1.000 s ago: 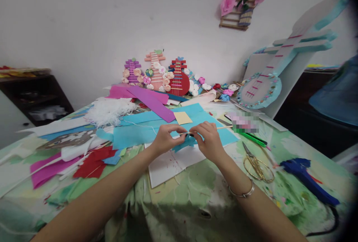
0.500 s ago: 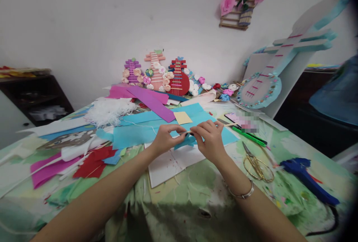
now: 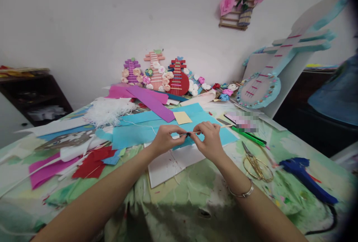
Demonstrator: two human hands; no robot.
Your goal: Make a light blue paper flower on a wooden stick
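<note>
My left hand [image 3: 167,138] and my right hand [image 3: 208,139] meet fingertip to fingertip above the middle of the table. Between them runs a thin pale wooden stick [image 3: 227,126], its far end poking out to the right beyond my right hand. Both hands pinch it with thumb and fingers. Just under the fingers hangs a small piece of blue paper [image 3: 181,144]; whether it is fixed to the stick I cannot tell. Beneath lie a large blue sheet [image 3: 134,135] and a white board [image 3: 160,171]. A small cream card [image 3: 182,118] rests on the blue sheet.
Gold-handled scissors [image 3: 257,164], a blue glue gun [image 3: 307,178], a green pen [image 3: 253,138] and a phone [image 3: 242,121] lie to the right. Red paper scraps [image 3: 93,163] and white shredded fibre [image 3: 109,110] are left. Paper lutes [image 3: 179,79] stand against the wall; a larger one [image 3: 260,89] leans right.
The fingers of my right hand have shifted along the stick and curled more. The blue piece under my hands shows less than before. The objects around have stayed put.
</note>
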